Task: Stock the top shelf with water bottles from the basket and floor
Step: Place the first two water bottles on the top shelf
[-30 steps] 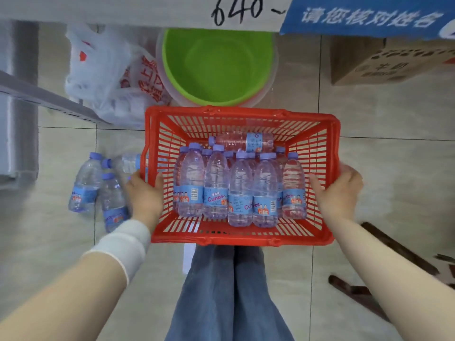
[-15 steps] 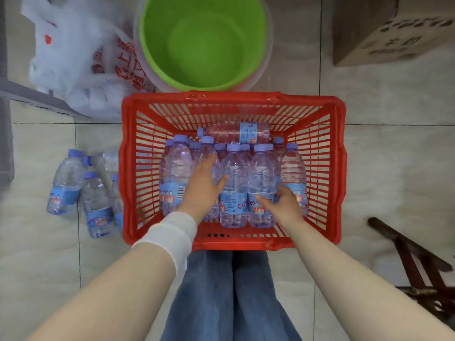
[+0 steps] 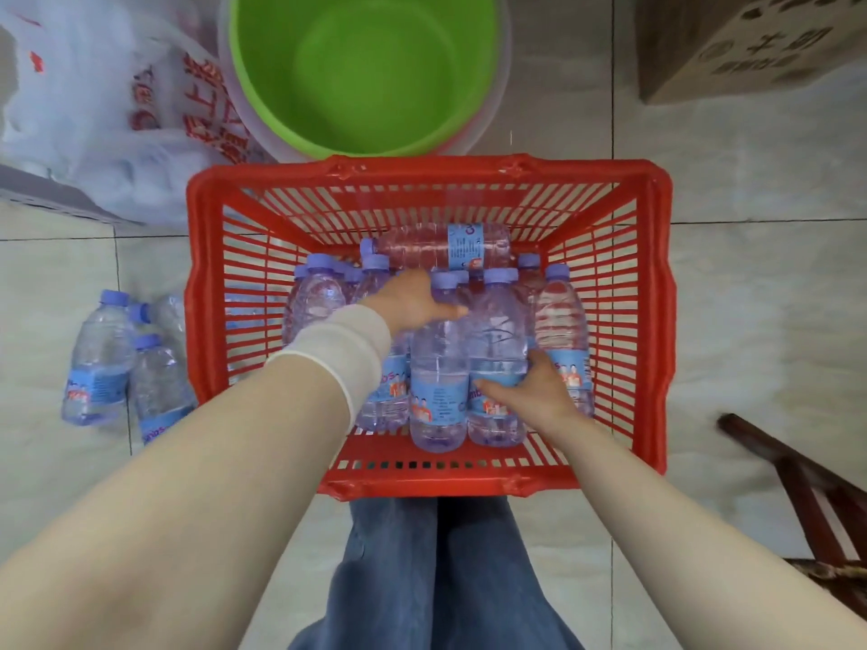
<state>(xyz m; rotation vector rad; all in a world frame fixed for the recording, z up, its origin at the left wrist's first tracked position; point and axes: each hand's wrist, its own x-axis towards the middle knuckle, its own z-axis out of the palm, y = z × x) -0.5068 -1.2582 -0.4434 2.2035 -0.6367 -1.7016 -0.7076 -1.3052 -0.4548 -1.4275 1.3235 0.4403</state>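
Observation:
A red plastic basket stands on the tiled floor in front of my legs. Several upright water bottles with purple caps and blue labels fill its near half, and one bottle lies across their tops at the back. My left hand, in a white wrist sleeve, curls around the shoulder of a middle bottle, thumb across its front. Lower down, my right hand grips the neighbouring bottle at its label. Three more bottles lie on the floor left of the basket. The shelf is out of view.
A green basin sits just beyond the basket. A white plastic bag with red print lies at the back left, above a grey shelf edge. A cardboard box is at the back right, and dark wooden furniture legs at the right.
Both hands left the basket's sides and went in among the bottles. The left hand has slid further back and closed; the right has tightened on a bottle. The view has tilted down.

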